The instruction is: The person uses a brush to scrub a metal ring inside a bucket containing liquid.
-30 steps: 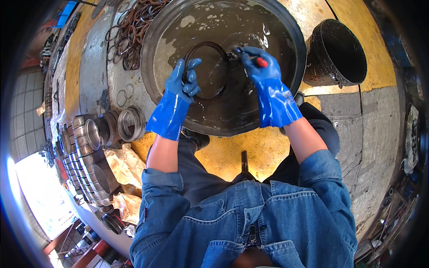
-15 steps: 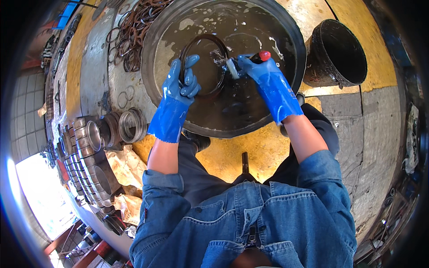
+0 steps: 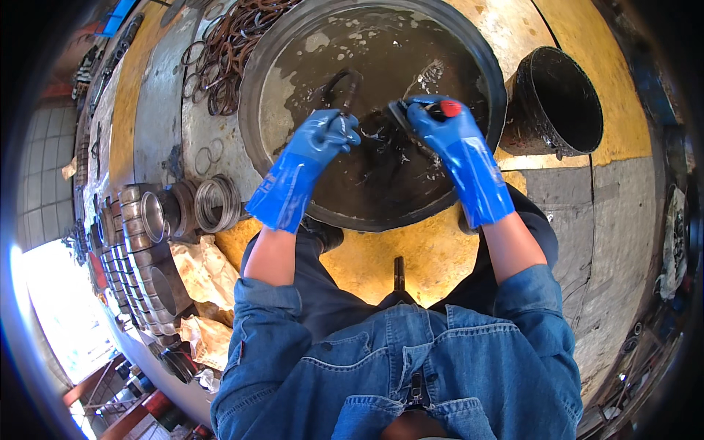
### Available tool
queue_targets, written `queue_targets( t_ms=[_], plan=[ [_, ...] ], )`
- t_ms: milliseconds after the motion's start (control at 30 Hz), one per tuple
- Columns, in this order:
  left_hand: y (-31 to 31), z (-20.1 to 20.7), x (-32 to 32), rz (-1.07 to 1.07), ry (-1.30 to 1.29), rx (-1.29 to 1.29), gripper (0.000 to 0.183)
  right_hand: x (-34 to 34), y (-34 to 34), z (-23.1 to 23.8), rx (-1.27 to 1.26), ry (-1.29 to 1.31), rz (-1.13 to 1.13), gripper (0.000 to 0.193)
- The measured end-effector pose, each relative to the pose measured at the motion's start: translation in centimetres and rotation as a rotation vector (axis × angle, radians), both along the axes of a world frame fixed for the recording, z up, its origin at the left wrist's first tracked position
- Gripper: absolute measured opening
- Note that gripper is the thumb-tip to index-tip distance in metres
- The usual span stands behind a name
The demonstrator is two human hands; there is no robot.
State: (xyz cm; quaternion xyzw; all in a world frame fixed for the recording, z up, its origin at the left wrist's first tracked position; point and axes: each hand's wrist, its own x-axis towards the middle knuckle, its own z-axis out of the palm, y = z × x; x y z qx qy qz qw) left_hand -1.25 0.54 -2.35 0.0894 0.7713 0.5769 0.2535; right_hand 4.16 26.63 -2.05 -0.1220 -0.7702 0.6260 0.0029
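Observation:
Both my hands wear wet blue rubber gloves over a wide round basin (image 3: 250, 103) of murky dark liquid. My left hand (image 3: 330, 136) is closed on a dark metal ring (image 3: 353, 89), tilted and largely under the liquid, with only its upper arc showing. My right hand (image 3: 444, 123) grips a brush with a red-ended handle (image 3: 450, 108). The brush's dark head (image 3: 399, 113) points left, near the liquid's surface. Ripples and foam surround it, and I cannot tell whether its bristles touch the ring.
A black bucket (image 3: 517, 110) leans at the basin's right. Rusty rings (image 3: 224, 66) lie piled at the upper left. Several metal cylinders (image 3: 139, 242) and a stack of thin rings (image 3: 218, 205) stand to the left, beside crumpled brown paper (image 3: 205, 273).
The ring has sunk and tilted into the liquid, where before it was held up as a nearly full circle. My left hand has moved right and turned; my right hand has shifted slightly right.

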Motion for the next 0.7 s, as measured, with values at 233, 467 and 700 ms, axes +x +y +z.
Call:
queue_targets(
  t_ms=[233, 467, 700],
  plan=[
    [1.9, 2.4, 1.0, -0.361, 0.497, -1.016, 0.020, 3.0, -1.7, 3.7, -0.065, 0.326, 0.298, 0.024],
    [3.5, 3.0, 2.8, -0.514, 0.609, -0.996, 0.011, 0.3, 0.5, 1.5, 0.304, 0.391, 0.189, 0.022],
    [5.4, 2.6, 4.7, -0.765, 0.650, -1.060, 0.016, -0.5, -0.3, 2.2, 0.038, 0.460, -0.040, 0.022]
  ],
)
